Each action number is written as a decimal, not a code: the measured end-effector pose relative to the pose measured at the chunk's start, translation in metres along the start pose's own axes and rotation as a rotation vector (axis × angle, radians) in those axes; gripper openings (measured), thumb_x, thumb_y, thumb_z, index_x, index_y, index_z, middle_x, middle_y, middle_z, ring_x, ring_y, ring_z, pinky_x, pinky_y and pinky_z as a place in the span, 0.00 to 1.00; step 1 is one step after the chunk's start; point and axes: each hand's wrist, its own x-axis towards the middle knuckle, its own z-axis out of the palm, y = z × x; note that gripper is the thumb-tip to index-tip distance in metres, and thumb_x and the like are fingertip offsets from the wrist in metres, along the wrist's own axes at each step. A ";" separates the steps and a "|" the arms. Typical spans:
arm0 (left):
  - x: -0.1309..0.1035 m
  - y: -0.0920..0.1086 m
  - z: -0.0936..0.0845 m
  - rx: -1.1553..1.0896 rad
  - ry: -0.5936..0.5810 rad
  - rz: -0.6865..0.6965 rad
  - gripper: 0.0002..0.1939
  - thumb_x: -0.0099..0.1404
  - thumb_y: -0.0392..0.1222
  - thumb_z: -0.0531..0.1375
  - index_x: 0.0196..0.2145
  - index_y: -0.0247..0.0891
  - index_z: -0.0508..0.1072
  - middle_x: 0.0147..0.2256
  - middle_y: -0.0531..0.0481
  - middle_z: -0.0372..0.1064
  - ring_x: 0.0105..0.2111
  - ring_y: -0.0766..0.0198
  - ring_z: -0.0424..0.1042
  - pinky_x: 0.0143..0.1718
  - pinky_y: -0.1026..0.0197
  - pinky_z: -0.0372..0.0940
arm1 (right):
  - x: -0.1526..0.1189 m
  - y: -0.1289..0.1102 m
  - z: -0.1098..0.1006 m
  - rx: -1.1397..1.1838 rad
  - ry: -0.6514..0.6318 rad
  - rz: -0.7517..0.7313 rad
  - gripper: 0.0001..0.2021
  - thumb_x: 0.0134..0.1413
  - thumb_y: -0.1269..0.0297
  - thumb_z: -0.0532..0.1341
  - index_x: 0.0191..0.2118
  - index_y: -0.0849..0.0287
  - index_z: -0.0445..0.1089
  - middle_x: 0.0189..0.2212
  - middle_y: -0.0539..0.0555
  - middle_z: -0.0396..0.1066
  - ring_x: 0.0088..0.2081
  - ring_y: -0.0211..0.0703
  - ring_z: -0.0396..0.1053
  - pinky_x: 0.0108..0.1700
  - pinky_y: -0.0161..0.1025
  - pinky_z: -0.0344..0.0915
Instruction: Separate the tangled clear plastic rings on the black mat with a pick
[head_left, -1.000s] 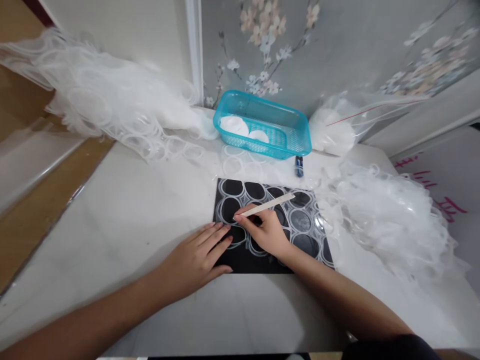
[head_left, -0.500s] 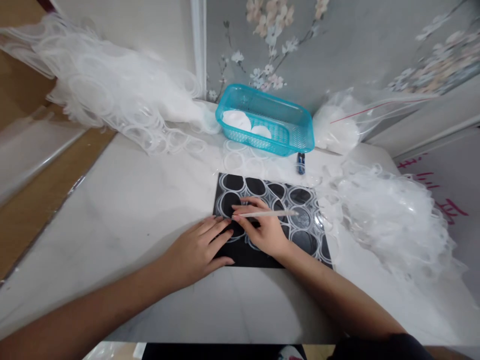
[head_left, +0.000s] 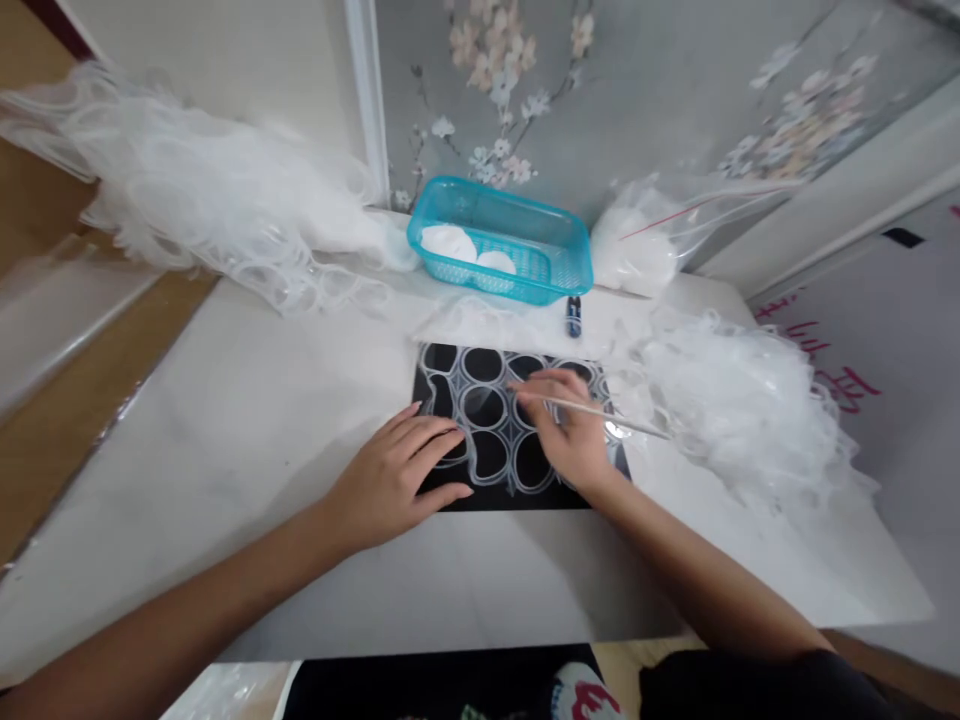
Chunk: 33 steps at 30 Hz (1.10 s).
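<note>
A black rectangular mat (head_left: 551,497) lies on the white table under a clear plastic sheet (head_left: 512,440) with rows of round outlines. My left hand (head_left: 397,470) rests, fingers stretched, on the left part of the sheet and mat, with the thumb apart. My right hand (head_left: 574,430) is closed round a thin pale stick (head_left: 600,411), which slants across the hand toward the right. Its fingertips are over the upper middle of the sheet. Part of the sheet is hidden under both hands.
A blue plastic basket (head_left: 570,262) with white round pieces (head_left: 450,242) stands behind the mat. A dark blue small object (head_left: 574,316) lies before it. Clear ring scrap heaps at left (head_left: 195,180) and right (head_left: 750,400). A zip bag (head_left: 637,250) holds white pieces.
My right hand has moved right, away from my left hand, with the stick still in it. The clear sheet has shifted and its left edge is wavier. The camera view has turned slightly.
</note>
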 end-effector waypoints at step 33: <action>0.014 0.014 0.030 0.241 -0.072 0.187 0.20 0.70 0.49 0.55 0.48 0.29 0.73 0.50 0.37 0.74 0.50 0.48 0.73 0.54 0.47 0.67 | -0.027 -0.004 0.022 0.234 -0.116 0.170 0.07 0.60 0.63 0.61 0.34 0.54 0.77 0.33 0.53 0.79 0.40 0.48 0.73 0.46 0.47 0.69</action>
